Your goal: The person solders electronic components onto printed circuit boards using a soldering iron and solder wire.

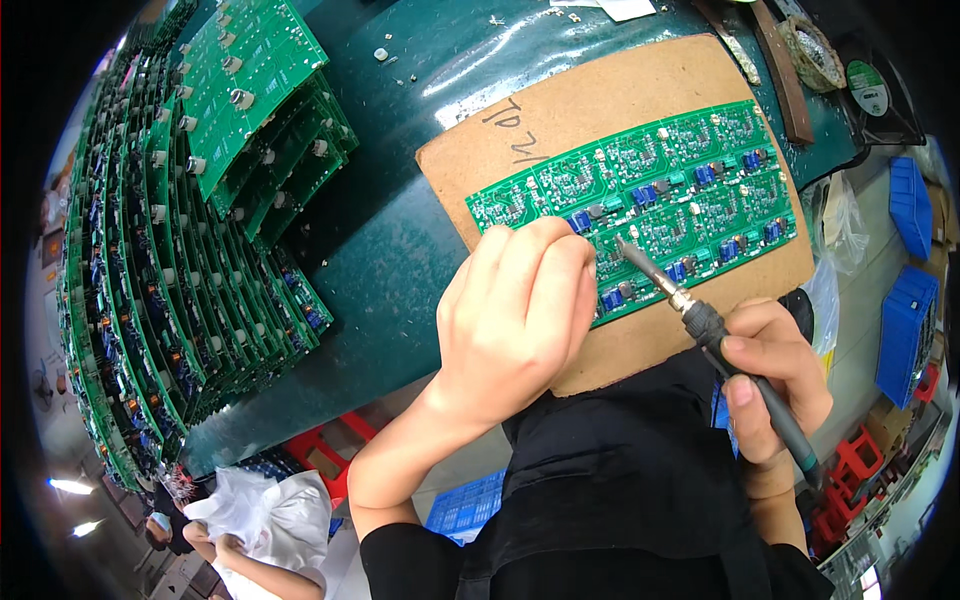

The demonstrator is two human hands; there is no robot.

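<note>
A green circuit board panel (660, 214) with repeated sections and blue components lies on a brown cardboard sheet (590, 112). In my right hand (785, 365) is a soldering iron (704, 326), held like a pen. Its tip slants up and left to the panel, near a small pale component; whether it touches I cannot tell. Over the panel's left part, my left hand (515, 310) is closed, fingers pinched together close to the iron's tip. What those fingers hold, if anything, is hidden. The hand covers the panel's lower left corner.
Tall stacks of green boards (215, 300) stand at the left of the green table (390, 190). A roll-shaped holder (812, 55) and a brown bar (785, 75) lie at the far right. Blue crates (905, 330) stand beyond the right edge. Another person's hands (228, 548) show at lower left.
</note>
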